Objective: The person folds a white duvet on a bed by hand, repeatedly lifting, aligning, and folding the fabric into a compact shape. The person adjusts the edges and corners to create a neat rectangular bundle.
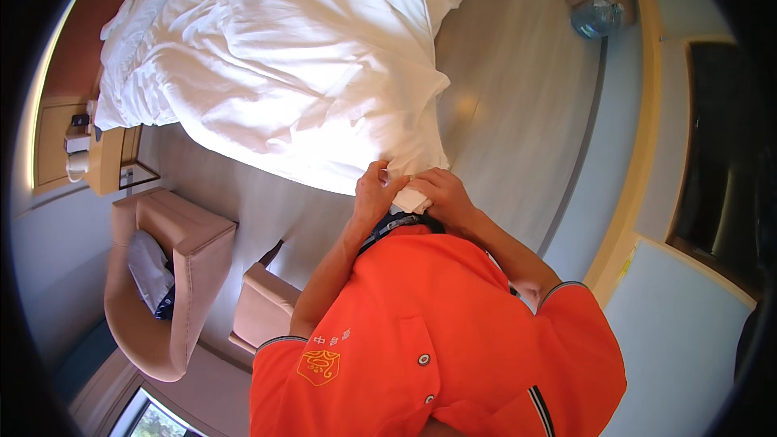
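A large white duvet or bed cover [291, 67] lies rumpled over the bed, its near edge hanging towards me. In front of my waist, my left hand [374, 193] pinches the cloth near its corner with thumb and fingers. My right hand [445, 194] grips the same gathered corner from the other side, knuckles up. Between the hands a folded white flap of cloth [411, 200] sticks out towards my belt. The fingertips of both hands are partly hidden by fabric.
A pink armchair [206, 273] with a grey cushion [149, 267] stands at left, beside a matching stool or seat [264, 306]. A bedside shelf [106, 158] carries a white mug [77, 165]. At the upper right, a large clear plastic bottle [598, 17] sits near the wall. A dark screen [722, 158] is on the right wall.
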{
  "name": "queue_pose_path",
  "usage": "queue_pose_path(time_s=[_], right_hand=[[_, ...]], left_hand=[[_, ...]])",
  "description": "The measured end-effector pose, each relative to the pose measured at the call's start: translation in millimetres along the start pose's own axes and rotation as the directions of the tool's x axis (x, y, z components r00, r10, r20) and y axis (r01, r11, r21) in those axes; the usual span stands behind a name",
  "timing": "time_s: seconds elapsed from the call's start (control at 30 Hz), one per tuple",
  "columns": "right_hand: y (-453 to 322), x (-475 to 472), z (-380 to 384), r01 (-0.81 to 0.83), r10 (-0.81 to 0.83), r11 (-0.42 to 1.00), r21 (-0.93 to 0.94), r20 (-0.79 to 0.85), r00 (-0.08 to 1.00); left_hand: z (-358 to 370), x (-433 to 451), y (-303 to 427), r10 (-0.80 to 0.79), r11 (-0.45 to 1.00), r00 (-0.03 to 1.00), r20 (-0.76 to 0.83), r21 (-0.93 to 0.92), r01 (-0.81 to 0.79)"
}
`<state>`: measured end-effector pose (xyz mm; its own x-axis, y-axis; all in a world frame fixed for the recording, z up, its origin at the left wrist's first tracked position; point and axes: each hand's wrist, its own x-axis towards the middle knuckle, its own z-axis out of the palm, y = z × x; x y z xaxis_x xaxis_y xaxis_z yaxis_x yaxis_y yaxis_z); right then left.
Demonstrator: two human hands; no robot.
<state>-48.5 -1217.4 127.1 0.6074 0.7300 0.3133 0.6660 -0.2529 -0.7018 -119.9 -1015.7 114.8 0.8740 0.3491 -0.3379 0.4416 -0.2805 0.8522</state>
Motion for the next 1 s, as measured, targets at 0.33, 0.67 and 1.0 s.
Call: queue_pose_path(time_s=[0.33,0.67,1.0], right_hand=[[33.8,-21.6,-10.9,0.166,-0.174,0.984,0.062,0.180,0.968],[32.5,-17.2,-36.5,0.165,-0.189,0.968,0.192,0.118,0.975],[64.7,-22.1,-36.4,0.105,-0.151,0.981,0.165,0.302,0.941]], left_hand=[[43.5,2.1,-21.5,-0.270,0.963,0.963,-0.007,0.014,0.270],[38.6,-27.4,20.7,-0.199,0.869,0.979,-0.053,-0.471,0.151],[60.2,-18.1,20.9,-0.178,0.963,0.968,-0.177,0.170,0.208]])
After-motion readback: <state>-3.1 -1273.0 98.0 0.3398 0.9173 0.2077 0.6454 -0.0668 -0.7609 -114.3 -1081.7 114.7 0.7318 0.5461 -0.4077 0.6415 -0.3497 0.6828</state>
